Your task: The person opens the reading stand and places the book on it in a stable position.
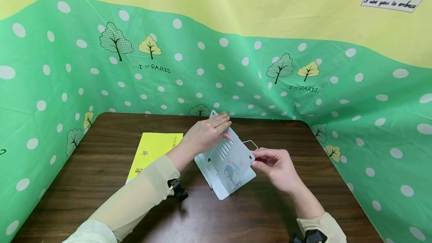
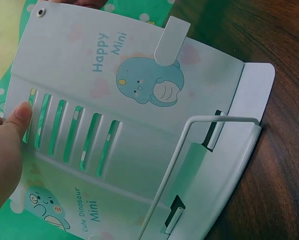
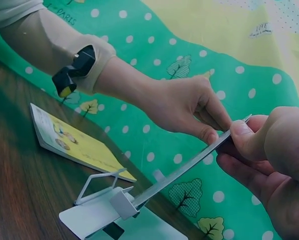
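A pale book stand (image 1: 229,158) with cartoon dinosaur prints stands on the table, its back panel raised at a slant. In the left wrist view, the panel (image 2: 139,70) shows several slots and the words "Happy Mini"; a wire bar (image 2: 178,150) crosses the lower ledge. My left hand (image 1: 207,134) grips the panel's upper edge, thumb on the front near the slots. At the panel's right corner, my right hand (image 1: 275,168) pinches the edge between thumb and fingers. Edge-on in the right wrist view, the panel (image 3: 177,170) runs up to both hands (image 3: 274,160).
A yellow book (image 1: 153,149) lies left of the stand, partly hidden under my left forearm. The dark wooden table (image 1: 101,153) is bordered by a green and yellow printed cloth (image 1: 222,74) at the back and sides. Each wrist wears a small black camera (image 1: 179,190).
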Motion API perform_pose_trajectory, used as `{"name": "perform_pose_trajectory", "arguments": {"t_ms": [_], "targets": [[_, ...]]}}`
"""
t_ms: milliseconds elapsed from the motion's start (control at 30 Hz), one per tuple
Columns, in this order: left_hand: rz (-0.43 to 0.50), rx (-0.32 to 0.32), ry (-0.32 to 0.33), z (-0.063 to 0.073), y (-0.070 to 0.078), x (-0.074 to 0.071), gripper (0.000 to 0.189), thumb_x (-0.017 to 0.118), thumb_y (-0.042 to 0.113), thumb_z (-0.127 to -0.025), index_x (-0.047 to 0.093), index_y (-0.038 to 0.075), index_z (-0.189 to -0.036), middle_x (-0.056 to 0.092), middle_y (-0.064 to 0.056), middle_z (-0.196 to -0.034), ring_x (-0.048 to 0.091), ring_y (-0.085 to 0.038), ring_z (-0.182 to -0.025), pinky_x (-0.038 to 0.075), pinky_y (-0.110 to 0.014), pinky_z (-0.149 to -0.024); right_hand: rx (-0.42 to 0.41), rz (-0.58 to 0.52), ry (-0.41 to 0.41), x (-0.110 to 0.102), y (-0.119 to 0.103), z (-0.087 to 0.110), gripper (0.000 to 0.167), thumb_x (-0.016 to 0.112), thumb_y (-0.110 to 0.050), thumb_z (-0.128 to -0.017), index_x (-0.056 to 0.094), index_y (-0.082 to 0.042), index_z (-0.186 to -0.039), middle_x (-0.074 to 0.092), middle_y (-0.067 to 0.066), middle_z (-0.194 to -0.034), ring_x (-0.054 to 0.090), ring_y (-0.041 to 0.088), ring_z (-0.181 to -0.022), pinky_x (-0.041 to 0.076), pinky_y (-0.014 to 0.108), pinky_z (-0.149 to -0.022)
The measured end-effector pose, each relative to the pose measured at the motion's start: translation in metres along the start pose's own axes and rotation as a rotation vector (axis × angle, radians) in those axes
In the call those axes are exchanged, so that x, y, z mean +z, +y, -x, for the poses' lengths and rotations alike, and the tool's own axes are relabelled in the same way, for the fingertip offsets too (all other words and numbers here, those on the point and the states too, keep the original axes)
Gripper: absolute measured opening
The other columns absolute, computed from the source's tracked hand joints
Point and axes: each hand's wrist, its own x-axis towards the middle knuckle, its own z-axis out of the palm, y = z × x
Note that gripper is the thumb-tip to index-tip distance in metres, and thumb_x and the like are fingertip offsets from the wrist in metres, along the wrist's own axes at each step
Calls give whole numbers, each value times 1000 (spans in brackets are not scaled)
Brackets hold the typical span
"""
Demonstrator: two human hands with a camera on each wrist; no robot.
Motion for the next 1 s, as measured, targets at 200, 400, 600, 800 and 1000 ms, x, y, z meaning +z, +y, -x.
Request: {"name": "perform_pose_trajectory", "arguments": {"t_ms": [200,400,600,800,1000], "targets": [[2,18,6,1,-2,-1,46,76,34,-99,73,3,-132,67,-13,-140,61,-27,-134,46,-37,-111,6,3,-17,6,-5,0,29,76,25,-81,74,16,-109,77,15,-101,73,14,-88,61,26,-72],[-6,34,16,1,-4,-2,45,78,34,-98,74,4,-131,68,-12,-139,61,-26,-133,46,-36,-111,-5,24,-20,11,-8,0,29,78,22,-81,76,13,-108,76,20,-99,72,17,-85,61,26,-70],[-4,52,14,0,-6,-2,44,78,34,-98,74,4,-131,68,-12,-139,62,-25,-133,47,-36,-110,-4,45,-9,18,-13,1,28,79,22,-81,77,11,-107,76,21,-97,71,14,-84,60,25,-68],[2,80,19,-1,-8,-3,45,78,34,-98,74,5,-131,69,-11,-138,62,-25,-132,47,-36,-110,-32,40,-1,24,-15,1,29,79,22,-80,77,12,-107,76,22,-98,71,14,-86,60,25,-69],[6,106,26,-1,-10,-4,45,77,36,-97,75,5,-129,70,-10,-136,63,-25,-131,47,-36,-110,-65,55,5,30,-19,2,29,79,23,-80,77,12,-107,76,20,-99,71,15,-86,60,26,-68]]}}
